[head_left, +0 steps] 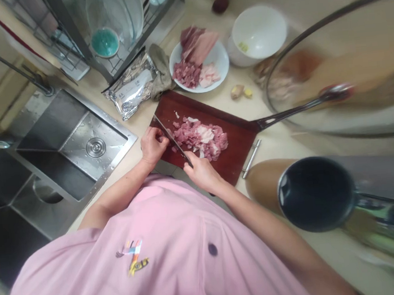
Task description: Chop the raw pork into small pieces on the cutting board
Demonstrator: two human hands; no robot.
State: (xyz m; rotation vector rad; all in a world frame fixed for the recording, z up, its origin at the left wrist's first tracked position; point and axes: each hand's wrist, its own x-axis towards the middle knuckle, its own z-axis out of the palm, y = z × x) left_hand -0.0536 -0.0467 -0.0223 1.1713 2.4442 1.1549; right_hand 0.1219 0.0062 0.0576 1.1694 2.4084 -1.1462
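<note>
My right hand (202, 171) is closed around the handle of a kitchen knife (172, 139), whose narrow blade slants across the left part of a dark red cutting board (241, 138). Against the left side of the blade, my left hand (153, 145) has its fingers curled on what looks like a small piece of meat, mostly hidden by the fingers. A heap of diced pink meat (213, 138) with pale fat lies on the board to the right of the blade. A few small scraps are scattered beyond it.
Behind the board stand a plate of meat (223, 62), a white bowl (258, 30) and ginger pieces (236, 91). A silver packet (134, 86) lies beside the dish rack (95, 64). The sink (111, 137) is left; a dark pot (316, 193) and a glass lid (298, 108) are right.
</note>
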